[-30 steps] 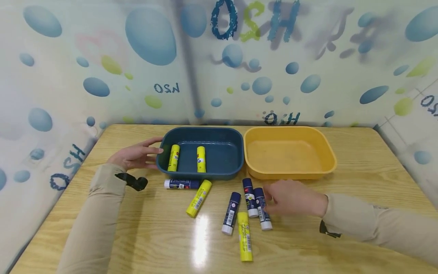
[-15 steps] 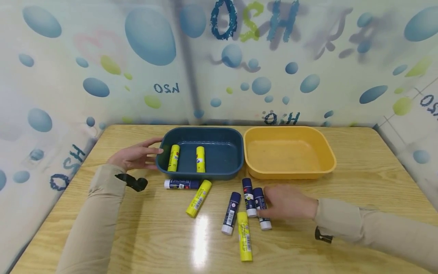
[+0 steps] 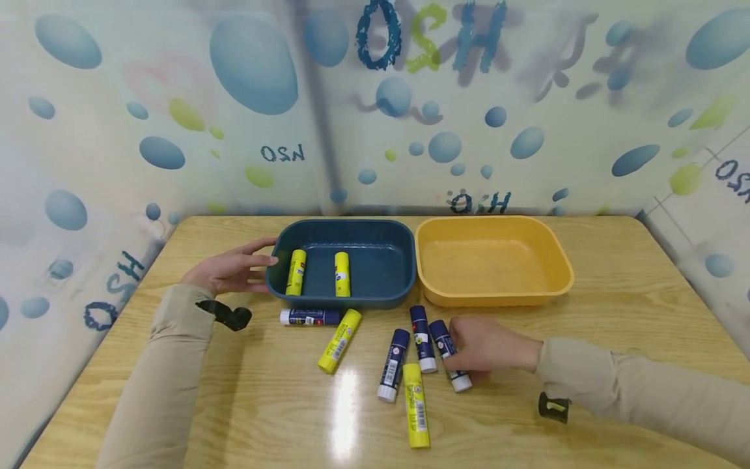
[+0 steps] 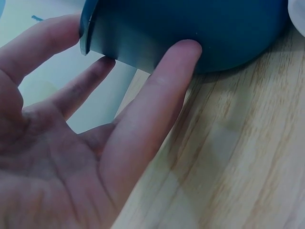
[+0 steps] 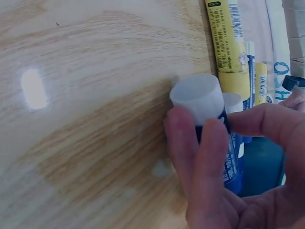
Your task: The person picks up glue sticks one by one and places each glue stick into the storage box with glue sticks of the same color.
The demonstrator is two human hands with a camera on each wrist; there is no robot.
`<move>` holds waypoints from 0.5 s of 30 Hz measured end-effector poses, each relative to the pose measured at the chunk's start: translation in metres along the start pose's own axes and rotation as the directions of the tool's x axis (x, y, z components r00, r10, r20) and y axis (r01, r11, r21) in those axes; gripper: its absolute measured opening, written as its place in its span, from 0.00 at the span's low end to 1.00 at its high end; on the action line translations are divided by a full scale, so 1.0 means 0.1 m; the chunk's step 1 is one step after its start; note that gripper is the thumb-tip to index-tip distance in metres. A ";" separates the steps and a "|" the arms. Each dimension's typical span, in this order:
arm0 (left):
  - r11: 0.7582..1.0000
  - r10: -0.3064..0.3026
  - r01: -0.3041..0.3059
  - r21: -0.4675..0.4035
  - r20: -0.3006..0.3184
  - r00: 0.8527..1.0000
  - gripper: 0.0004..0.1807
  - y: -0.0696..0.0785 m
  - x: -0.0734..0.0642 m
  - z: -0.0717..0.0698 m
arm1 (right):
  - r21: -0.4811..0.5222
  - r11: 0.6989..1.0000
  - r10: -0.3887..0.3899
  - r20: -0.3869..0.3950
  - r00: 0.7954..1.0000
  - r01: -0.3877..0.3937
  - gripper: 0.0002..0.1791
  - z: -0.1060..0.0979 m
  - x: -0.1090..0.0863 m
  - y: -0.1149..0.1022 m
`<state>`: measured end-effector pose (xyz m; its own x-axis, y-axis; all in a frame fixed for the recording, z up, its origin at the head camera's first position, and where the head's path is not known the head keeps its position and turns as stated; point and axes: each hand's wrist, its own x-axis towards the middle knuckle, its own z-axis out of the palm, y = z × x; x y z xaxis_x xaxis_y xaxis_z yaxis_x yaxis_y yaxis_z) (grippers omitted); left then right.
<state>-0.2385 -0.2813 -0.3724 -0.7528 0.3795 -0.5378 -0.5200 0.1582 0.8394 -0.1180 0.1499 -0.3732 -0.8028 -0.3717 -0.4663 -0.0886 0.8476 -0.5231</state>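
My right hand (image 3: 492, 345) pinches a dark blue glue stick with a white end (image 3: 442, 335) between thumb and fingers. In the right wrist view, that stick's white end (image 5: 198, 98) faces the camera. Just left of it lie two more dark blue glue sticks (image 3: 423, 339) and a yellow glue stick (image 3: 416, 407). On the far left, my left hand (image 3: 231, 268) touches the end wall of a dark blue bin (image 3: 377, 264) with extended fingers. Thumb and fingertips meet the bin wall (image 4: 228, 33) in the left wrist view. Two yellow glue sticks (image 3: 296, 273) lie inside that bin.
An orange bin (image 3: 498, 264) stands right beside the blue one, with bare floor showing. In front of the blue bin lie a sideways dark blue glue stick (image 3: 310, 317) and a slanted yellow one (image 3: 340, 342). A printed curtain (image 3: 375, 130) hangs behind the table.
The right hand has moved slightly left and closed its fingers on the dark blue glue stick, which has turned a little away from its neighbour. The left hand stays at the bin.
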 end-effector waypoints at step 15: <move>1.000 -0.015 0.015 -0.013 0.020 1.000 0.41 -0.02 0.03 -0.03 | 0.068 0.997 0.017 0.033 0.999 -0.019 0.19 -0.23 -0.12 -0.15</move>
<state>-0.2408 -0.2830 -0.3755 -0.7368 0.3949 -0.5488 -0.5369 0.1518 0.8299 -0.1207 0.1501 -0.3431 -0.7842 -0.3700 -0.4982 -0.0331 0.8266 -0.5618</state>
